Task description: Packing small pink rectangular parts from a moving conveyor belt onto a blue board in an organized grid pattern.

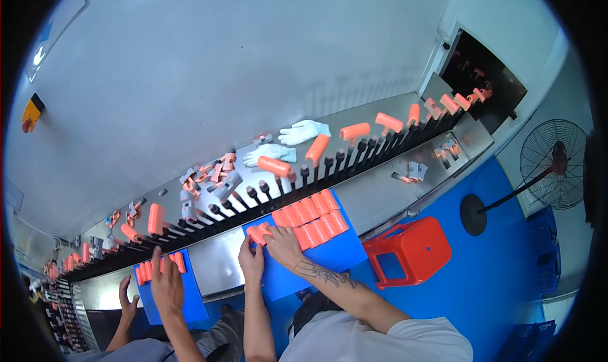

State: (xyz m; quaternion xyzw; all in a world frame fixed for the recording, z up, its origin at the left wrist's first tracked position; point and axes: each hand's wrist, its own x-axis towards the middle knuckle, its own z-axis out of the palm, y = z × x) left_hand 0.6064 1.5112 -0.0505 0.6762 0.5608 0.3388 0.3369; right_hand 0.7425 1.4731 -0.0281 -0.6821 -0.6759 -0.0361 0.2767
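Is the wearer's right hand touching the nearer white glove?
Apart. In the head view, the row of black posts shows plainly between the right hand and the nearer white glove.

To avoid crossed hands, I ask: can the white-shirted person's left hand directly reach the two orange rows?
Probably not: the right hand lies between the left hand and the two orange rows.

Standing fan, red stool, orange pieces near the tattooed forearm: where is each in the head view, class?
Standing fan (558, 158): head view, on the dark hub.
Red stool (423, 247): head view, on its broad red surface.
Orange pieces (308, 209): head view, on a middle piece of the far row.
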